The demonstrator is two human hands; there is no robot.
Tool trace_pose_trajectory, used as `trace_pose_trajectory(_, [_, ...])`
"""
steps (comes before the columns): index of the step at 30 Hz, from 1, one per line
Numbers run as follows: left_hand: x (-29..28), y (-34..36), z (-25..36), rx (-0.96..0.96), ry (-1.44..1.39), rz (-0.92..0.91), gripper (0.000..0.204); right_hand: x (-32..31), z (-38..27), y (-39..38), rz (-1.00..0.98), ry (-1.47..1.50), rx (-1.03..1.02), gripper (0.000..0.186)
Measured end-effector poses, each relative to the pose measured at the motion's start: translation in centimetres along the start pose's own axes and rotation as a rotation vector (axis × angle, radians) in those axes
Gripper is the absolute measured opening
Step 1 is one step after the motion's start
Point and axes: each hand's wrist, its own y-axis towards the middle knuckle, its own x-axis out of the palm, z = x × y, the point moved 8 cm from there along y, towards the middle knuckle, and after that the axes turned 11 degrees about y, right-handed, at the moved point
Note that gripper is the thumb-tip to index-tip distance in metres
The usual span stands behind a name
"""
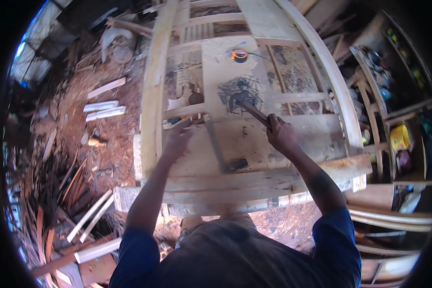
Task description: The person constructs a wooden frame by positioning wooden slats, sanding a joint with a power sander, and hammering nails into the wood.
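My right hand [279, 133] is closed around the handle of a claw hammer [254, 111]. The hammer's head lies over a heap of dark nails [231, 90] on the pale board [273, 139]. Further left, my left hand [177, 141] hovers by the frame's left rail, smeared by motion. Its fingers point toward a crosspiece, and whether they pinch anything does not show. Between my hands a long dark shape [217, 146], blurred, runs down to a small black block [238, 164]. Beyond the nails sits an orange and black tape measure [239, 55].
A long wooden frame [153, 105] with rails and crosspieces stretches away from me. A thick plank [235, 185] crosses its near end. Cut wood strips [104, 113] and scrap lie on the earth floor at left. Shelves with a yellow container [399, 137] stand at right.
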Motion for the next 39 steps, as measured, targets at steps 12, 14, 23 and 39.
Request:
trace_pose_trajectory(12, [-17.0,-21.2,-20.4,-0.305,0.256,0.603,0.034,6.2,-2.5,-10.3,-1.231,-0.047,0.05,0.079])
trace_pose_trajectory(14, [-16.0,-18.9,-21.6,-0.272,-0.051,0.559,0.036,5.1,-2.9,-11.0,-1.196,-0.066,0.078,0.083])
trace_pose_trajectory(23, [-11.7,-11.1,-17.2,-0.212,0.613,0.607,0.05,-10.9,-5.9,-10.8,-0.671,-0.067,-0.089,0.06])
trace_pose_trajectory(39, [-13.9,-9.5,-26.3,-0.072,-0.173,0.181,0.103,-12.0,-13.7,-25.1,-0.339,-0.007,0.189,0.056])
